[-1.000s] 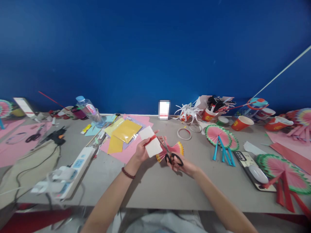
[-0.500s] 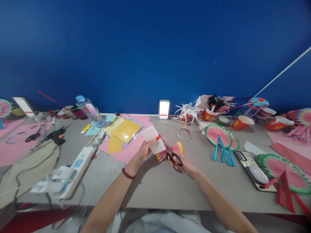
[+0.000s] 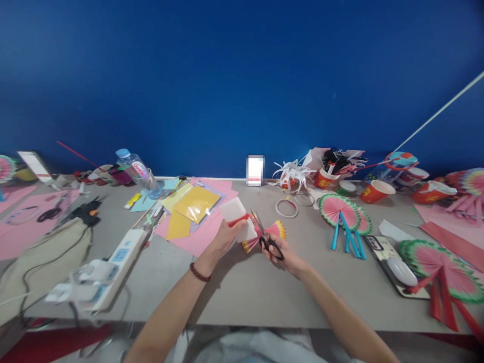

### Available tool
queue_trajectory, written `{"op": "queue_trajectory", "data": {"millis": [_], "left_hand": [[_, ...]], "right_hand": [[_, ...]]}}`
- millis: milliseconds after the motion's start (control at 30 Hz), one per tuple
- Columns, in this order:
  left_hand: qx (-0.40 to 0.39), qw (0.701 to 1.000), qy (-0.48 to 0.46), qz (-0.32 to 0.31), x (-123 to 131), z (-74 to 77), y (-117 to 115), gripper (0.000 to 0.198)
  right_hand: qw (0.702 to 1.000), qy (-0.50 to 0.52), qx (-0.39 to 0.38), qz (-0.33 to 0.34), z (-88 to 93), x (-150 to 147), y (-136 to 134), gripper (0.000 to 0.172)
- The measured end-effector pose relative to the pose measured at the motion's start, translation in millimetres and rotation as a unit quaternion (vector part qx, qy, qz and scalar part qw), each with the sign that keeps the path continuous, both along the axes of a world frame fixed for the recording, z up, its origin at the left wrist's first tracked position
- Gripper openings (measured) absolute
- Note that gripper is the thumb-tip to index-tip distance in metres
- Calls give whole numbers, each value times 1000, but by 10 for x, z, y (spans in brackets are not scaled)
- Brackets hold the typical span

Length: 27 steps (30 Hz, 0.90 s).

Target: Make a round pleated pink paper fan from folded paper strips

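Note:
My left hand (image 3: 223,240) grips a white folded paper piece (image 3: 238,218) with a red strip across it, held just above the grey table (image 3: 242,292). My right hand (image 3: 282,252) is closed on black-handled scissors (image 3: 269,239), whose blades point up at the red strip beside the paper. Under both hands lies a small pleated pink fan with yellow edges (image 3: 273,231). A dark bead bracelet circles my left wrist.
Yellow and pink paper sheets (image 3: 192,209) lie left of the hands, with a power strip (image 3: 113,262), glue gun (image 3: 85,212) and water bottle (image 3: 136,171) further left. Tape rings (image 3: 286,207), red cups (image 3: 376,191), finished green-edged fans (image 3: 342,212) and a phone (image 3: 393,257) lie right.
The white paper has tilted and shifted slightly in my left hand, and the scissors have closed in on its red strip. Both hands stayed over the same spot.

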<state>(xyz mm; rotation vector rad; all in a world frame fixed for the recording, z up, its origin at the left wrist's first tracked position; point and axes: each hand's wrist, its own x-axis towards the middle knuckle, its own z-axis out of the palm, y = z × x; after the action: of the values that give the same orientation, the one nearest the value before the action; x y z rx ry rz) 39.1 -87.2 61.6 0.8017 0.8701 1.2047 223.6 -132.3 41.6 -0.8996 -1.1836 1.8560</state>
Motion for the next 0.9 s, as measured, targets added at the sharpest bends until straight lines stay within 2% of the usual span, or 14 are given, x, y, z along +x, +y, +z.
{"op": "queue_trajectory", "data": {"millis": [200,467,700,900], "left_hand": [[-7,1000,6,15,3,23,-8,31],[-12,1000,-17,-21,-17,47,-16,33],[5,1000,22,14,-1,39,-36,29],[18,999,34,17,3,8,-51,30]], "right_hand": [[1000,-7,-4,-6,5,-11,-6,52],[1000,-5,-3,-4,-42,2,-7,53],[1000,-1,-9,4,-41,-8,-9,54],[1000,8,-24,12,-98,-4,-5,50]]}}
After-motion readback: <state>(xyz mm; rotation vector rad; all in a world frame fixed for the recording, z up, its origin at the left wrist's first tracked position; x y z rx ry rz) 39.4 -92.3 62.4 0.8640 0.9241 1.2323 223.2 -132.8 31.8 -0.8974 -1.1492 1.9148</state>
